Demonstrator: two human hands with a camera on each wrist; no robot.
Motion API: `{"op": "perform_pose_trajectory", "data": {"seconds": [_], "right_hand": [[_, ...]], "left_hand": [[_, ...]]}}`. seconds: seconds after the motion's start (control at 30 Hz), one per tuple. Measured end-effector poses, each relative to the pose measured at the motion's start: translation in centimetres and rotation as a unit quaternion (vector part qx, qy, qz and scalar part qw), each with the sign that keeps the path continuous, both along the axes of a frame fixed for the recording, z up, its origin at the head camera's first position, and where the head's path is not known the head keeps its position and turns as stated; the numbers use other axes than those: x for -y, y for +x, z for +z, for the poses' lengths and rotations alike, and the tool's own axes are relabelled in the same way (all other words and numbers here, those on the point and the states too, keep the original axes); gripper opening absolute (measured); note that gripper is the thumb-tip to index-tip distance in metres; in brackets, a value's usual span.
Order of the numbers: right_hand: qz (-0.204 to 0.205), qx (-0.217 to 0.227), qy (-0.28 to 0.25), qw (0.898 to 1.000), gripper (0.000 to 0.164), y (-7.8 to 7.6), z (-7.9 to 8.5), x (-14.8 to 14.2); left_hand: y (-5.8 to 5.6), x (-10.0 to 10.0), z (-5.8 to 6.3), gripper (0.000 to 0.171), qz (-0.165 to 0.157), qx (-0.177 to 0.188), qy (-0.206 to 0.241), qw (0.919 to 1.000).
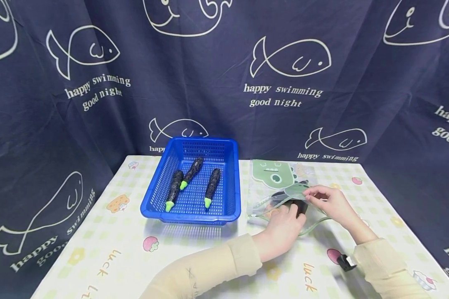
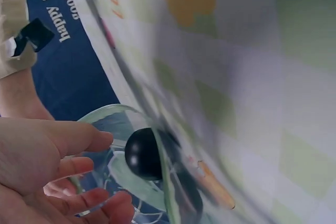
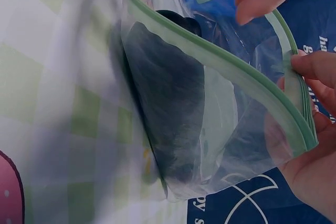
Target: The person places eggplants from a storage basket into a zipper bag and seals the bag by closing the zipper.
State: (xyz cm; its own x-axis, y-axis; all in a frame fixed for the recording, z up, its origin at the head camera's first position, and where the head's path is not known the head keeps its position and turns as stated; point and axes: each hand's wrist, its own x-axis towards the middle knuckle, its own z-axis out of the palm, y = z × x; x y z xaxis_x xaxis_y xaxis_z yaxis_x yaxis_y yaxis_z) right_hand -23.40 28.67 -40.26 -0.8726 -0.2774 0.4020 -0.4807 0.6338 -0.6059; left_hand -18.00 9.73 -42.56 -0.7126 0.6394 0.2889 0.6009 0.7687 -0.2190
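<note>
A clear zip bag point(image 3: 247, 124) with a green zip edge and a green dinosaur print lies at the table's right side, its mouth spread apart. Inside it are dark, smooth, long things point(image 3: 168, 87); one shows a glossy rounded black end point(image 2: 143, 154) at the mouth in the left wrist view. My right hand point(image 1: 331, 203) pinches the bag's zip edge between thumb and fingers. At the mouth, my left hand point(image 1: 282, 230) reaches in with loosely spread fingers, close to the rounded end and gripping nothing in the left wrist view.
A blue plastic basket point(image 1: 234, 182) stands left of the bag, holding three dark eggplant-like pieces point(image 1: 212, 182) with bright green tips. Patterned cloth point(image 1: 108, 245) covers the table. A dark blue curtain point(image 1: 209, 83) hangs behind it. A small black device point(image 1: 345, 263) sits at the right wrist.
</note>
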Motion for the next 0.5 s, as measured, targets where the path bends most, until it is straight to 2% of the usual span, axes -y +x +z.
{"op": "perform_pose_trajectory", "data": {"seconds": [0.2, 0.4, 0.5], "right_hand": [[0.002, 0.003, 0.000, 1.000, 0.012, 0.0, 0.2, 0.0], [-0.005, 0.004, 0.010, 1.000, 0.013, -0.1, 0.1, 0.0], [-0.007, 0.003, 0.010, 1.000, 0.014, 0.4, 0.5, 0.4]], "left_hand": [[0.4, 0.8, 1.2, 0.033, 0.003, 0.006, -0.008, 0.9999], [0.5, 1.6, 1.9, 0.031, 0.003, 0.007, -0.003, 1.0000], [0.5, 1.9, 2.3, 0.032, 0.005, 0.008, -0.003, 1.0000]]}}
